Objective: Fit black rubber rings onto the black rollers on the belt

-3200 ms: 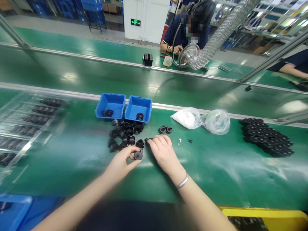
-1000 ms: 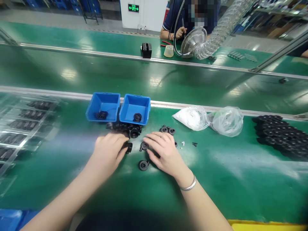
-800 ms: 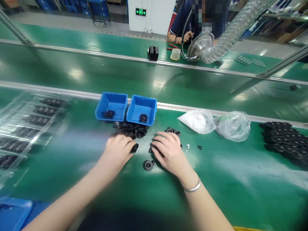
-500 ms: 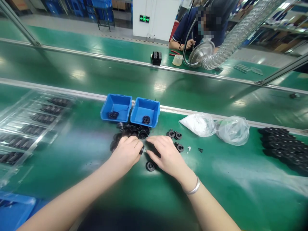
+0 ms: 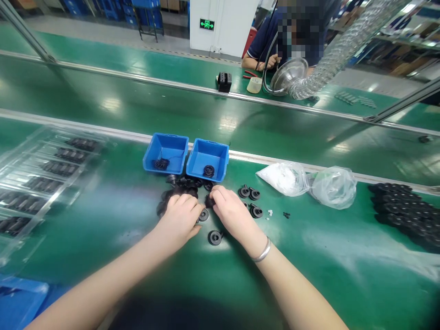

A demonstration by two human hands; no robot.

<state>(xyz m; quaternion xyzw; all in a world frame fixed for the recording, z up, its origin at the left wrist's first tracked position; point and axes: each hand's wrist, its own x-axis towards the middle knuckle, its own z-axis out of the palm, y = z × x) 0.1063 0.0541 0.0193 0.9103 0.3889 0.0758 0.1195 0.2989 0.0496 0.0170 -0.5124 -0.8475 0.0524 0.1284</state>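
My left hand (image 5: pixel 183 214) is closed, with curled fingers against a round black plastic part (image 5: pixel 204 215) whose ringed face points up. Part of that piece is hidden by the fingers. Across from it, my right hand (image 5: pixel 231 211) pinches another black part (image 5: pixel 209 201), mostly covered by the fingertips. A dark heap of similar parts (image 5: pixel 185 184) lies behind and under my left hand. Nearer to me, a single round part with a short side spout (image 5: pixel 215 237) rests on the green table. Several more such parts (image 5: pixel 254 194) sit just right of my right hand.
Two blue bins (image 5: pixel 165 169) (image 5: pixel 208 158) with black rings stand behind the heap. Plastic bags (image 5: pixel 287 178), small white bits (image 5: pixel 270 212) and tiny black pieces (image 5: pixel 286 214) lie to the right. Clear trays (image 5: pixel 51 192) are left; rows of black parts (image 5: pixel 405 211) far right. A person (image 5: pixel 261 50) sits opposite.
My right hand has moved slightly left and forward, its fingers closing on a black part by the heap. The round part at my left hand has turned from edge-on to face-up.
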